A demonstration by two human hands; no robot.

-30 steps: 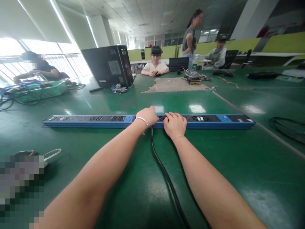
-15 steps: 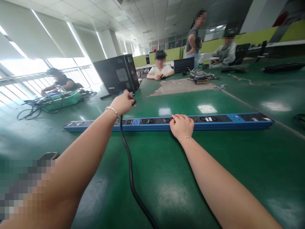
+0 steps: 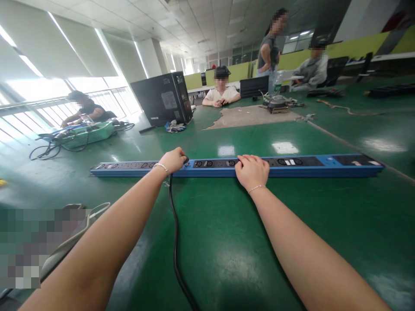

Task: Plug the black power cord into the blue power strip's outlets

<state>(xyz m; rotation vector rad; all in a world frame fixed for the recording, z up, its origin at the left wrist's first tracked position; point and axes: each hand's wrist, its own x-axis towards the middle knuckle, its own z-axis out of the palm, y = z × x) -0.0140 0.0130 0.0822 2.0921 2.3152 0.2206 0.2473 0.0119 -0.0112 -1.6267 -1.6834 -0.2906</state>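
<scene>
A long blue power strip (image 3: 218,172) with black socket sections lies across the green table in front of me. My left hand (image 3: 174,161) is closed around a black plug (image 3: 186,160), held at a blue socket section left of the strip's middle. The fingers hide most of the plug, and whether it sits in the socket I cannot tell. From it a thick black cable (image 3: 176,233) hangs down toward me over the table. My right hand (image 3: 252,172) grips the strip just right of its middle, fingers over the top face.
Behind the strip stand a black computer case (image 3: 162,99) and a pair of gloves (image 3: 175,126). A green basket (image 3: 87,134) with cables is at the left. Across the table sits a person (image 3: 221,93), near a pile of parts (image 3: 279,102). A pixelated object lies at lower left.
My left hand has come down and slightly right with the plug, from above the strip onto a blue socket section. My right hand keeps its hold on the strip.
</scene>
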